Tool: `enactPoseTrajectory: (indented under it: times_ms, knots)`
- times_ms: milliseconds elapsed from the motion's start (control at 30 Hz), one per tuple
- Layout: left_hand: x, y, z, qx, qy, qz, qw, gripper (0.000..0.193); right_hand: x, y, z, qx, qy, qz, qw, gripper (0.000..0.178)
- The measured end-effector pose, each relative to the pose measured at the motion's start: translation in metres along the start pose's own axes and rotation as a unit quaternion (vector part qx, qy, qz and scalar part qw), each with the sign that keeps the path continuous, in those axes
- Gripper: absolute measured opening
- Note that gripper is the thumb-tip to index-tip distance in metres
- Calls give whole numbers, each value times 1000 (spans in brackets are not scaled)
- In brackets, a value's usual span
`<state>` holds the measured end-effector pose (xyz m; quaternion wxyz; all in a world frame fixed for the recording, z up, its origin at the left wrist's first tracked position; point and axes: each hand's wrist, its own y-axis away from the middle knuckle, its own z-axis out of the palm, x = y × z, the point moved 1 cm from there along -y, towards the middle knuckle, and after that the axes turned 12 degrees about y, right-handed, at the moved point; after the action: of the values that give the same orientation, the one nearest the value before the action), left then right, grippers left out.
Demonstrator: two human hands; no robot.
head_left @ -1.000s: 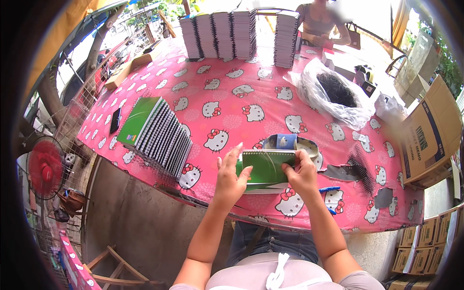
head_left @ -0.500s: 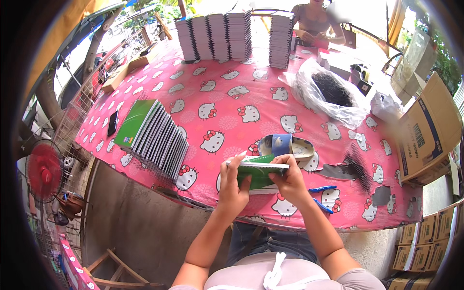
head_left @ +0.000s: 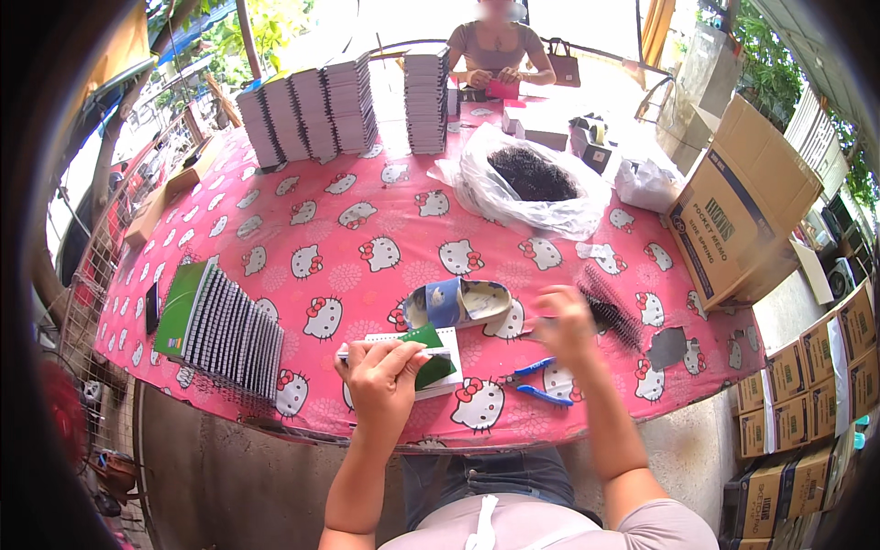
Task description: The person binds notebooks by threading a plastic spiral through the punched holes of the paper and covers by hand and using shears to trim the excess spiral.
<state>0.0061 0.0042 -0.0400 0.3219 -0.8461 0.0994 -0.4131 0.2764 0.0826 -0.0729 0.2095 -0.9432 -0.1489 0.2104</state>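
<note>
My left hand (head_left: 383, 374) is closed on a small notebook (head_left: 438, 366) with a green cover, held above the near part of the table. Beneath it lies a white pad (head_left: 446, 336) with punched holes along its edge, partly covered. Blurred by motion, my right hand (head_left: 568, 321) is off to the right, beside a loose heap of black spiral coils (head_left: 610, 309); its fingers are too smeared to read. Between the hands sit a blue slipper (head_left: 442, 301) and blue-handled pliers (head_left: 544, 396).
A leaning stack of spiral notebooks (head_left: 225, 325) stands at left, near a phone (head_left: 152, 310). Tall notebook stacks (head_left: 307, 110) line the far side, where a person (head_left: 500, 55) handles something pink. A plastic bag (head_left: 467, 183) holds black coils; a carton (head_left: 733, 229) stands right.
My right hand has let go of the notebook and moved right toward the coils. My left hand keeps hold of it. The whole view has shifted, so the table appears further left.
</note>
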Motion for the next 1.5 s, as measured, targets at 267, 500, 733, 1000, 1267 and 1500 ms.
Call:
enactPoseTrajectory:
  times_ms: [267,500,733,1000,1267,1500]
  knots:
    - [7,-71,-16,51,25,86,995,9,126,27,-17,-9,232,128,964,22]
    - [74,-259,-126,279,-146,189,930,22,115,-12,-46,-13,224,162,961,23]
    - [49,-180,-101,181,-46,221,957,7,47,-16,-47,63,41,12,997,36]
    - [2,-4,-3,4,-9,15,1000,15,-89,-2,-22,-71,-254,-46,964,30]
    - [1,-2,-2,-9,21,-9,1000,15,-90,-25,-25,-150,-262,-92,949,26]
    - [1,-2,-3,1,16,-5,1000,14,-94,-39,-32,-117,-227,-121,959,20]
